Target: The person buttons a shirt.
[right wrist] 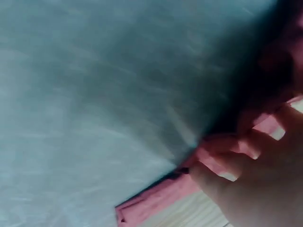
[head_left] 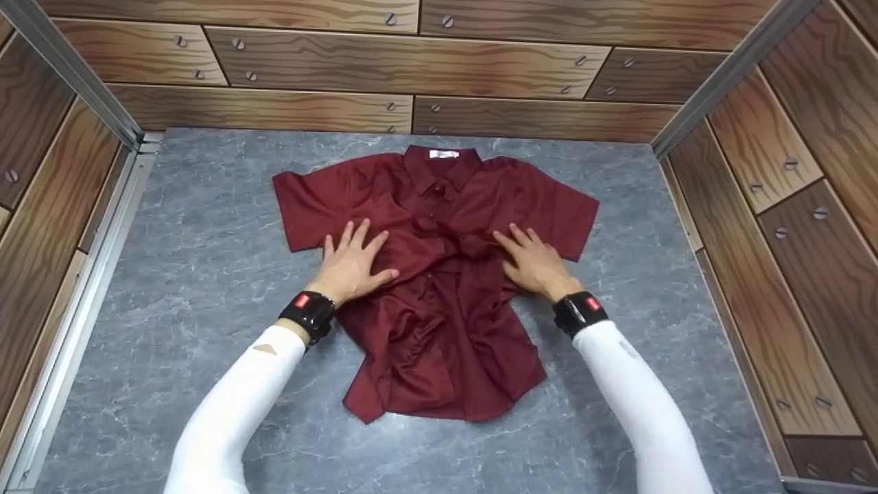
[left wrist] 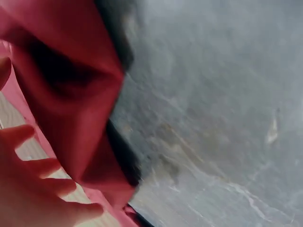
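Note:
A dark red short-sleeved shirt [head_left: 432, 370] lies front up, its collar [head_left: 442, 171] toward the back wall and a white label inside the neck. Wrinkles cross its middle and lower front. My left hand [head_left: 351, 264] rests with spread fingers on the shirt's left side, below the sleeve. On the opposite side my right hand [head_left: 538, 264] lies over the cloth near the other armpit, fingers extended. In the left wrist view, fingers [left wrist: 45, 168] spread beside a raised fold of red cloth [left wrist: 90, 109]. The right wrist view has fingers [right wrist: 232, 165] over the shirt's edge.
The shirt is on a grey marbled surface [head_left: 206, 343]. Wood-patterned panels [head_left: 411, 65] stand at the back and on both sides. Metal rails [head_left: 82, 309] run along the left edge. Both forearms wear white sleeves and black wrist cameras [head_left: 309, 315].

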The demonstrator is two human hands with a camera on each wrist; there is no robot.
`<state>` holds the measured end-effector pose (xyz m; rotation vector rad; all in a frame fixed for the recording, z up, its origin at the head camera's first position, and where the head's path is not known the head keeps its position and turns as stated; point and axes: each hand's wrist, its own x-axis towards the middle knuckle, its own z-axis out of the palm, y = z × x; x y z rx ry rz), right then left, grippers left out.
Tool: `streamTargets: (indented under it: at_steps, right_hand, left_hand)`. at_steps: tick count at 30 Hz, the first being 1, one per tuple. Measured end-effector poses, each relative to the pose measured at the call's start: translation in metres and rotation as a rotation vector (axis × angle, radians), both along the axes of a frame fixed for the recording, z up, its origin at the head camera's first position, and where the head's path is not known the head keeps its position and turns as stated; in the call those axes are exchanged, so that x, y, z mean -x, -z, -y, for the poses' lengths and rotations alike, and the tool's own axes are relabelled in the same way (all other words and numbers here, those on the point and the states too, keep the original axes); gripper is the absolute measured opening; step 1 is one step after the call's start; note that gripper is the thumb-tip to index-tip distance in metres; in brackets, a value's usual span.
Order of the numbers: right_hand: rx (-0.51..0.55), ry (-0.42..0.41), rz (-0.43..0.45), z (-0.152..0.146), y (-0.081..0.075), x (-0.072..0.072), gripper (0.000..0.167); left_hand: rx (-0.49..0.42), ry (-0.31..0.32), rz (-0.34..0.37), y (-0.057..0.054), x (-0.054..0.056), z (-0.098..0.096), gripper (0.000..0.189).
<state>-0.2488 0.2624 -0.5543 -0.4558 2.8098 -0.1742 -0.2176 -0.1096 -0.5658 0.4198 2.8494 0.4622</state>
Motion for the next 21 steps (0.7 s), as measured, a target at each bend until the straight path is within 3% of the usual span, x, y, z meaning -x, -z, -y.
streamTargets:
  at_steps: [5, 14, 17, 19, 21]
  right_hand:
    - [-0.01, -0.018, 0.122, -0.006, -0.001, 0.006, 0.068]
    - [0.062, 0.025, 0.267, -0.014, -0.018, 0.031, 0.084]
    - [0.057, 0.046, 0.202, -0.01, -0.02, 0.035, 0.089]
    - [0.065, 0.049, 0.071, -0.004, -0.02, 0.033, 0.083]
    - [0.076, 0.053, -0.087, 0.004, -0.018, 0.027, 0.066]
  left_hand:
    - [0.065, 0.015, 0.089, 0.001, 0.001, -0.002, 0.102]
    - [0.137, 0.042, 0.181, -0.004, 0.025, -0.008, 0.119]
    - [0.086, 0.029, 0.181, -0.003, 0.032, -0.007, 0.11]
    - [0.02, -0.004, 0.149, -0.001, 0.036, -0.006, 0.097]
    - [-0.033, -0.05, 0.085, 0.002, 0.038, -0.003, 0.083]
